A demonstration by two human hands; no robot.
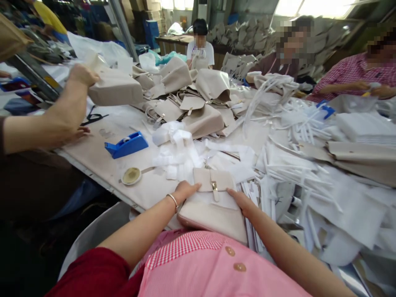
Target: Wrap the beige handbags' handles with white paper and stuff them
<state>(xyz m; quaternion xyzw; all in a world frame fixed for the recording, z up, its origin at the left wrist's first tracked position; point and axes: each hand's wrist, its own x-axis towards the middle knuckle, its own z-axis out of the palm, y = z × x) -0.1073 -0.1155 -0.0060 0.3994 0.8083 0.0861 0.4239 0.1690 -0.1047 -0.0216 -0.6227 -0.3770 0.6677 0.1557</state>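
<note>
The beige flap bag [210, 216] sits at the near edge of the tabletop [151, 189], close against the pink garment [198, 268]; the left hand [186, 190] grips it at the left end of the flap and the right hand [243, 203] at the other. Leftward, the tabletop's slanting edge runs past a blue tape dispenser [127, 145] and a round disc [131, 176], where the widest stretch of surface shows; on the right, heaped white strips [287, 171] crowd up to the bag, leaving little room. The bag looks smooth and leather-like, its flap squared, its clasp [214, 185] gold-coloured. Beyond, crumpled whitish wrapping [177, 154] meets a slumped pile of beige bags [202, 121], soft-sided and folded
</note>
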